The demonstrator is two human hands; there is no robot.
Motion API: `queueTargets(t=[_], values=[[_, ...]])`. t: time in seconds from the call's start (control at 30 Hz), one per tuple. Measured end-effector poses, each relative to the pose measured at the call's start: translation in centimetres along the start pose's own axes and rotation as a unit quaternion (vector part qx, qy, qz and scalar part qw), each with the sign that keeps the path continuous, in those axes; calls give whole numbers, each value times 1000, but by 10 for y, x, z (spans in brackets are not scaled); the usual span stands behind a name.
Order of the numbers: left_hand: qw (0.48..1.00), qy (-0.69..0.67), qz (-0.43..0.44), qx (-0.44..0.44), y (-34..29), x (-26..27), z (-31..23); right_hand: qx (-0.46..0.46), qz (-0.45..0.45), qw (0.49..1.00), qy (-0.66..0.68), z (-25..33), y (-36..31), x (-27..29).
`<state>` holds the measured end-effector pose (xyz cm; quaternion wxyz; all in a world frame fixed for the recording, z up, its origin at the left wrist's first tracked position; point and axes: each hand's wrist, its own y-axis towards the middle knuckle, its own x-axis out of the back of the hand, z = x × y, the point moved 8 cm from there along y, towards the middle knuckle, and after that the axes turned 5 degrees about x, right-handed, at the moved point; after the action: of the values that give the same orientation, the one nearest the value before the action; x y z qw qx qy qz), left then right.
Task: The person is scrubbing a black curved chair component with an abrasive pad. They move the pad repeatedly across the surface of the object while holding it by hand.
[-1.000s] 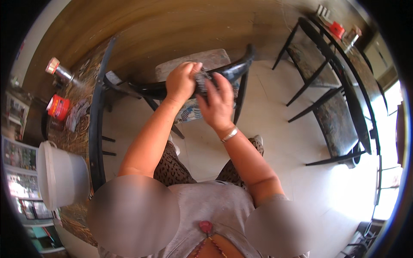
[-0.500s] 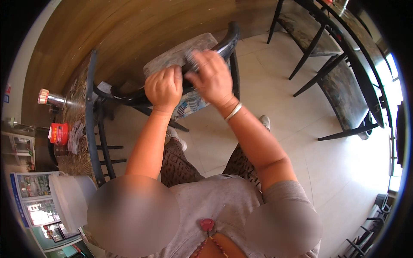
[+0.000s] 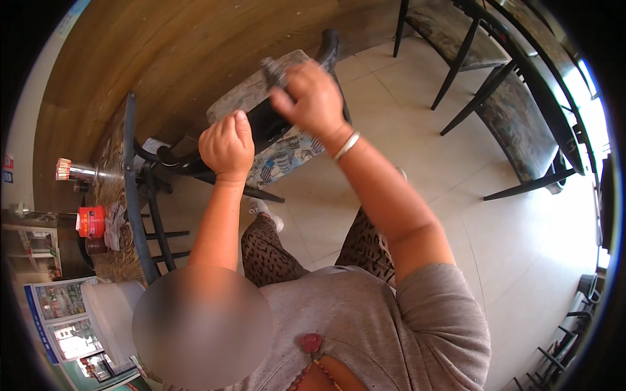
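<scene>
A black chair with a curved top rail [image 3: 264, 127] stands in front of me, its patterned seat [image 3: 287, 156] partly hidden behind the rail. My left hand [image 3: 227, 144] is closed around the left part of that rail, thumb upward. Over the rail's right part, my right hand [image 3: 313, 98] is curled and blurred by motion. A crumpled dark grey pad [image 3: 274, 72] sticks out past its fingers; the blur hides its exact kind. Whether the pad touches the rail cannot be made out.
A wooden wall [image 3: 195, 45] rises behind the chair. To the left, a table [image 3: 117, 264] bears a red tub [image 3: 90, 222], a grey cloth [image 3: 115, 228] and a toothpick-like holder [image 3: 81, 171]. Other chairs [image 3: 521, 130] stand at the right on the tiled floor [image 3: 430, 169].
My right hand has moved slightly up and left with the grey pad, which shows more now. The left hand appears lower and farther left, still on the rail. The view has shifted slightly.
</scene>
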<state>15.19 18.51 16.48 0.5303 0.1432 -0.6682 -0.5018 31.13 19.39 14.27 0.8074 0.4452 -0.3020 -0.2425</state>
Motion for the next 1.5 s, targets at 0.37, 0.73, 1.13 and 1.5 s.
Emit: queueTargets(t=[0.37,0.73,1.13,1.5], values=[[984,-138,37,104,2,2,5,-77,-90,984,-132,-73,-44,21],[857,-437,135,237,-4,-10,36,146,30,987,-53,69,-75,-27],[999,10,25,26,1,5,-3,67,2,995,-68,40,-59,-11],[994,-96,19,56,-6,10,10,69,29,994,-77,56,-49,-12]])
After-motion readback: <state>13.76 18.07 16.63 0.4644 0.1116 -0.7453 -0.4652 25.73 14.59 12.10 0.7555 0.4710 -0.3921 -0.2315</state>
